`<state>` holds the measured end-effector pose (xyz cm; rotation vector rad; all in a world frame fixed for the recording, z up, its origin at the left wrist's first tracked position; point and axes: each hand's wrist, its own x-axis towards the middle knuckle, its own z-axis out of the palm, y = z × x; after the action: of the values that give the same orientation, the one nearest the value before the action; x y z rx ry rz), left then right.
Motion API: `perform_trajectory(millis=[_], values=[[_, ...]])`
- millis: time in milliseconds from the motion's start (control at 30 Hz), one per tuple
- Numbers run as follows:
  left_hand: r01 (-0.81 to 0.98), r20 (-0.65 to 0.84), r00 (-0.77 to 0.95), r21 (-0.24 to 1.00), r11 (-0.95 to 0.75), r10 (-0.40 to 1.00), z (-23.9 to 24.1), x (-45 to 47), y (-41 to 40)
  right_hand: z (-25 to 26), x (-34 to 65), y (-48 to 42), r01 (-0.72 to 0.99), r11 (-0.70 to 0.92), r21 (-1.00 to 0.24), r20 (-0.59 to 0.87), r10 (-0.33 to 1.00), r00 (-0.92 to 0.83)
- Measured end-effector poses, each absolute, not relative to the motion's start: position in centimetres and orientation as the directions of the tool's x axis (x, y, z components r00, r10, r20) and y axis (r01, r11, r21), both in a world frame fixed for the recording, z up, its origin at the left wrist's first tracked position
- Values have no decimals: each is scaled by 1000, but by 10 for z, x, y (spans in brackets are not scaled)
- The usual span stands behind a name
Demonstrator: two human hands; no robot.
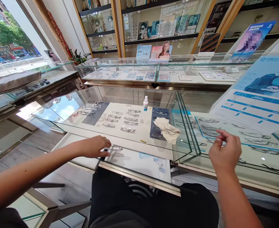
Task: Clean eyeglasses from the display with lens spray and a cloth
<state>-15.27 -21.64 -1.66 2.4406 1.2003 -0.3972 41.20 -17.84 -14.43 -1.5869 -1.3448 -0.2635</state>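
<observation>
My left hand reaches over the front edge of the glass counter to the pulled-out drawer. Its thumb and fingers close on one end of a pair of eyeglasses, though the contact is partly hidden. Over the right part of the counter hovers my right hand, loosely curled, thumb and forefinger apart, with nothing seen in it. Beneath it, rows of eyeglasses lie in the case. A crumpled cream cloth and a white spray bottle rest on the counter top.
Spectacle frames sit in the middle of the glass display counter. Upright leaflets stand close on the right. Behind are another glass showcase and wall shelves. My legs are right below the drawer.
</observation>
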Motion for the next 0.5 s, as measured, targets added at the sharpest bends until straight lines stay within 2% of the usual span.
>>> perform_trajectory(millis=[200,333,500], values=[[801,-395,595,214,-559,700,-74,-158,-189,-141,411,-179,831,128,-542,701,613,363],[818,-368,559,101,-566,743,-112,-156,-163,-141,411,-180,822,124,-556,680,636,364],[873,-208,455,-89,-480,866,-154,-151,-128,-141,410,-181,817,110,-567,668,642,377]])
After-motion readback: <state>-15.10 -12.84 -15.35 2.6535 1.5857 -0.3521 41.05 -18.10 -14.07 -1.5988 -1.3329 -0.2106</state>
